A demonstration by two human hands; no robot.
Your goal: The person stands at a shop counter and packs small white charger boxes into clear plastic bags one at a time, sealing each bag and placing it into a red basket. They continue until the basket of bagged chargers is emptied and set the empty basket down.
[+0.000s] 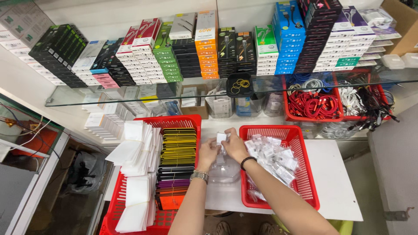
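two hands meeting over a white table [335,182], left hand [208,152] and right hand [235,146] both pinched shut on one small white packet [221,138] held between two red baskets [300,143]. likely light, thin and slippery in its clear sleeve; best gripped by the edges, above a clear bag [224,169].

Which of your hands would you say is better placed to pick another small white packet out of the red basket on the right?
Right. The right hand sits beside the red basket of white packets; the left hand is farther from it, toward the other basket. Both hold a small white item.
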